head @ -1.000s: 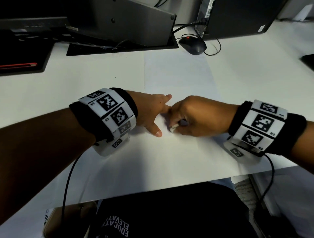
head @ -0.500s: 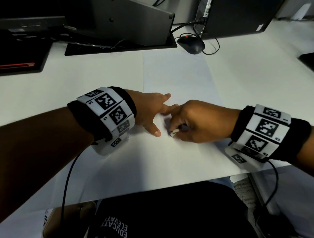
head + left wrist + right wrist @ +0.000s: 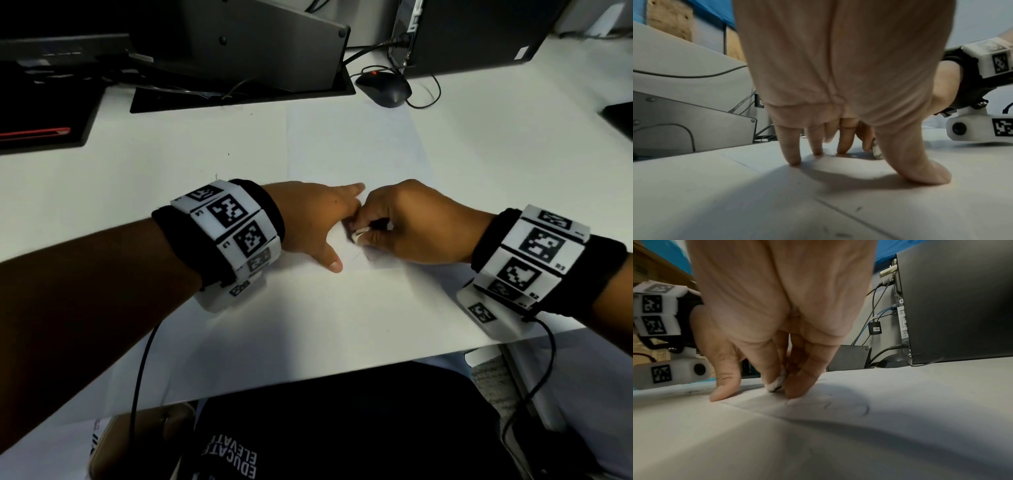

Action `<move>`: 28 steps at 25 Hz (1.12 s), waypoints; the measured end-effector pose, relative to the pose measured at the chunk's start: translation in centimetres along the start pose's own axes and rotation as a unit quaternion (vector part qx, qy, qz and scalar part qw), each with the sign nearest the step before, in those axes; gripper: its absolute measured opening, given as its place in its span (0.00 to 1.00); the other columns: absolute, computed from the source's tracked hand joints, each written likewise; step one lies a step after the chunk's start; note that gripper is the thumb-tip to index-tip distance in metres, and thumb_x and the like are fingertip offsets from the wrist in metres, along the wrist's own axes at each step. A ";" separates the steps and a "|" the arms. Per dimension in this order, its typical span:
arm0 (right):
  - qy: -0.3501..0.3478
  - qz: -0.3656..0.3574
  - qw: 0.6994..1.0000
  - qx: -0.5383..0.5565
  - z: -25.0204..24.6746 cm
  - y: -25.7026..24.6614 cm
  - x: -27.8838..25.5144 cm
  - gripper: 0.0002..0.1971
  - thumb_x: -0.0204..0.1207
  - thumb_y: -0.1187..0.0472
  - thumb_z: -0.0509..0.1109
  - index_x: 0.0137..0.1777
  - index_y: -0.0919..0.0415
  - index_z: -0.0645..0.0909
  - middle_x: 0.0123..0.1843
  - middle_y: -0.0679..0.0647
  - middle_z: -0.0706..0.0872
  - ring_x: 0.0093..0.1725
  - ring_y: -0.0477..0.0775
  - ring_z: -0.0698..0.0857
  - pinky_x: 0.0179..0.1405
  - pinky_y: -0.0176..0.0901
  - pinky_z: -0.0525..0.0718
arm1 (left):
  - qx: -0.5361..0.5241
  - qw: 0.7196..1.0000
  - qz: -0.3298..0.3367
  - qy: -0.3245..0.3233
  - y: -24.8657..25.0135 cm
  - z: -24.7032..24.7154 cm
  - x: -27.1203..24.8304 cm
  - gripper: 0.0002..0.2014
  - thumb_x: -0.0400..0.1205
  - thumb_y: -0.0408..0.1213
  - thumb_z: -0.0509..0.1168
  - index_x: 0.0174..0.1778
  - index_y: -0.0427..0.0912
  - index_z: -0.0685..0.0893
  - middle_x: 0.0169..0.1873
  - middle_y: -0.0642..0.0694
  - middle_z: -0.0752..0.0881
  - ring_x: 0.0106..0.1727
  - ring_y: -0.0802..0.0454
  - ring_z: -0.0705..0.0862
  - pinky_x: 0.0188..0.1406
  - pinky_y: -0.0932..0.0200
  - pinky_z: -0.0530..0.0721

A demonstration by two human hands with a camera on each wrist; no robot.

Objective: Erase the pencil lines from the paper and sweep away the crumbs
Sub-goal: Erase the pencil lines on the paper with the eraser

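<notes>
We are mid-erasure: our right hand pinches the eraser against the paper; our left hand, fingers spread, pins the sheet. Pencil lines remain beside the eraser; next, rub there, then sweep crumbs

White block capitals reading "EDUCATE" and "ELEVATE", seen upside down and partly cut off, stand on the black fabric garment at the bench's near edge. The white plastic wristbands carry square black-and-white coded markers with tiny characters too small to read.
</notes>
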State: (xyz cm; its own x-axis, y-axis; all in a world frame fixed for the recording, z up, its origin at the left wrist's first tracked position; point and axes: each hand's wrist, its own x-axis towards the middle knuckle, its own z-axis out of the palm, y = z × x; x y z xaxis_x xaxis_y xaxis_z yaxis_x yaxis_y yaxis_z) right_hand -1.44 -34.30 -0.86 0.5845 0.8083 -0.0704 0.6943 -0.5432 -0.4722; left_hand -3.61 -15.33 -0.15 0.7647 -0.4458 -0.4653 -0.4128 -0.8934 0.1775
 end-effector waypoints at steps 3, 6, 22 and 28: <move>-0.011 -0.009 1.000 -0.008 0.2 -0.4 -0.6 0.06 0.73 0.61 0.76 0.49 0.53 0.90 0.46 0.43 0.88 0.40 0.41 0.82 0.44 0.38 0.82 | 0.016 1.000 0.000 -0.024 0.2 0.0 0.6 0.38 0.76 0.56 0.74 0.81 0.56 0.68 0.87 0.54 0.40 0.84 0.47 0.64 0.77 0.46 0.70; -0.048 -0.068 0.996 -0.029 0.8 -1.2 -1.1 0.07 0.72 0.61 0.75 0.49 0.54 0.90 0.48 0.43 0.87 0.38 0.39 0.78 0.41 0.34 0.78 | 0.048 0.998 0.005 -0.045 0.4 -0.3 0.8 0.33 0.78 0.57 0.72 0.78 0.54 0.73 0.88 0.48 0.43 0.86 0.49 0.55 0.78 0.44 0.69; -0.081 -0.069 0.994 -0.032 0.3 -1.8 -1.0 0.07 0.72 0.61 0.73 0.48 0.52 0.90 0.42 0.44 0.88 0.35 0.39 0.78 0.38 0.30 0.73 | 0.074 0.995 0.002 -0.063 0.5 -0.5 0.8 0.38 0.79 0.58 0.70 0.84 0.59 0.63 0.88 0.48 0.40 0.87 0.50 0.47 0.79 0.42 0.66; -0.085 -0.053 0.994 -0.038 -0.2 -1.1 -0.9 0.09 0.72 0.61 0.74 0.51 0.52 0.90 0.48 0.44 0.89 0.47 0.46 0.86 0.43 0.32 0.77 | 0.066 0.996 -0.001 -0.067 0.5 -0.5 0.7 0.37 0.79 0.58 0.70 0.83 0.61 0.64 0.88 0.49 0.39 0.87 0.51 0.45 0.80 0.41 0.65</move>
State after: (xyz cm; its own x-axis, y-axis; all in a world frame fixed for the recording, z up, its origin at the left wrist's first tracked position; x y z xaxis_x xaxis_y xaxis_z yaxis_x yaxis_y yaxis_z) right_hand -2.61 -34.49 -0.12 0.4322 0.8847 -0.1745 0.7812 -0.4640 -0.4175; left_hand -2.98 -16.13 0.04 0.6966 -0.4237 -0.5790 -0.4790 -0.8754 0.0644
